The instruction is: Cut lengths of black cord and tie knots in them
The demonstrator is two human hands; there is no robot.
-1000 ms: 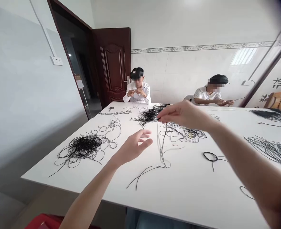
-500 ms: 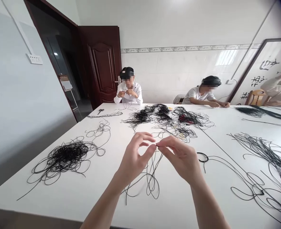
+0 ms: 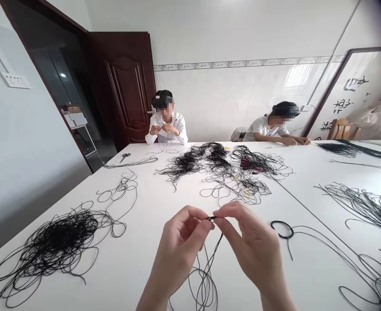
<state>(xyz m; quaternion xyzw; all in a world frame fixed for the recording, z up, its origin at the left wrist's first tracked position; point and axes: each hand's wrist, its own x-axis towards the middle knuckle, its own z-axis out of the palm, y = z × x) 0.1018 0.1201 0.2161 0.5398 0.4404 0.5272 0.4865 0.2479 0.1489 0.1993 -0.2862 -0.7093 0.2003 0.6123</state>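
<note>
My left hand (image 3: 180, 243) and my right hand (image 3: 250, 244) meet low in the middle of the view. Their fingertips pinch a thin black cord (image 3: 211, 218) near its end, and the rest hangs in loose loops (image 3: 204, 285) over the white table (image 3: 151, 194). To the left lies a dense tangled heap of black cord (image 3: 56, 242). Beyond my hands is another tangled mass (image 3: 190, 164). A small black cord loop (image 3: 281, 230) lies just right of my right hand, with a long strand trailing rightward.
Black-handled scissors (image 3: 125, 157) and a cord strand lie at the far table edge. Combed cord bundles (image 3: 365, 207) lie at right. Two seated co-workers (image 3: 166, 125) (image 3: 268, 129) handle cord at the far side, near a dark wooden door (image 3: 127, 86).
My hands were apart a second ago, with only my right hand at the cord. Both now pinch it together, lower in view. The view has swung left and levelled, showing more table.
</note>
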